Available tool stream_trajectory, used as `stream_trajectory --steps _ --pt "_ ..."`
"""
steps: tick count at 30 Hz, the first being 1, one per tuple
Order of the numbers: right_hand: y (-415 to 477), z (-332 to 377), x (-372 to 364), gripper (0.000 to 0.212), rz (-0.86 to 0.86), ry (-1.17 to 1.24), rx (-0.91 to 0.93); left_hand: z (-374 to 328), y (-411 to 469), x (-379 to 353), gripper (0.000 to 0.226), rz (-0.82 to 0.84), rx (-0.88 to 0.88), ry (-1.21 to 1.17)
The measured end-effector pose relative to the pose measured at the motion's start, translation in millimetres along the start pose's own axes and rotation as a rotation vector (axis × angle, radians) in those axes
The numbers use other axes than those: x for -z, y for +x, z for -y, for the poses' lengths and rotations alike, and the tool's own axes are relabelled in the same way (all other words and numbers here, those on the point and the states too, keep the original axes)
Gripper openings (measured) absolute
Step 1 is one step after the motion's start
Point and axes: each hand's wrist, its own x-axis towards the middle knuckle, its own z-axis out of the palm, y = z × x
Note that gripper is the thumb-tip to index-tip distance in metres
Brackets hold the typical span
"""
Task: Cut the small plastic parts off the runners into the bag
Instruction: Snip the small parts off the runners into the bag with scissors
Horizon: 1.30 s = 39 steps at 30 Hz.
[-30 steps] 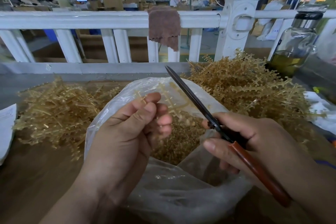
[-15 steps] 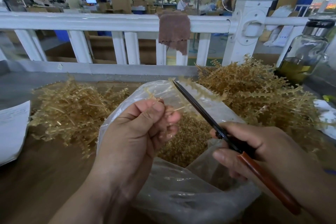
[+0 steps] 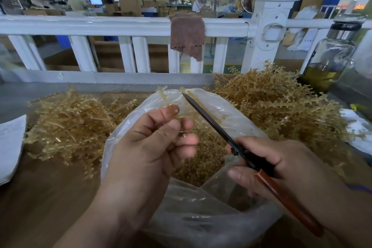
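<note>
Your left hand (image 3: 149, 147) pinches a thin amber runner (image 3: 166, 99) over the clear, crinkled bag (image 3: 201, 223). Your right hand (image 3: 281, 163) grips the scissors (image 3: 211, 122). The slim dark blades are probably closed, with the tip at the runner. Small cut parts (image 3: 209, 159) are heaped inside the bag.

One wide-angle camera on the person's head looks forward and down, close over the left hand (image 3: 145, 153), right hand (image 3: 281, 164) and bag (image 3: 201, 217), the white railing (image 3: 100, 26) farther ahead
</note>
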Motion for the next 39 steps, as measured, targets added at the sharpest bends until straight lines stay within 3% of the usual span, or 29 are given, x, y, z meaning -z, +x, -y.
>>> stream_trajectory --steps 6,11,14,18,26,30,33,37,39 --pt "0 -4 2 0.048 -0.024 0.044 0.039 -2 0 -2 0.04 0.071 0.04 -0.083" --pt "-2 0 4 0.046 -0.054 0.1 0.069 -8 -1 -2 0.035 0.065 0.105 -0.182" --pt "-2 1 5 0.047 -0.063 0.155 0.075 -8 0 0 0.05 0.092 0.128 -0.219" --pt "-4 5 6 0.043 -0.042 0.16 0.077 -7 1 4 0.053 0.093 0.196 -0.201" --pt "-2 7 8 0.05 0.005 0.092 0.04 -6 4 2 0.01 0.093 0.121 -0.168" --pt "-4 9 10 0.047 0.042 0.082 0.02 -5 0 1 0.013 0.093 0.024 -0.116" --pt "-4 13 12 0.052 0.059 0.058 -0.005 -3 0 -1 0.03 0.019 -0.018 -0.079" --pt "-5 12 14 0.052 0.091 0.037 -0.013 -4 -2 -5 0.008 -0.001 -0.004 -0.089" --pt "-6 15 14 0.053 0.124 0.04 -0.047 -4 -3 -4 0.01 0.0 -0.002 -0.071"
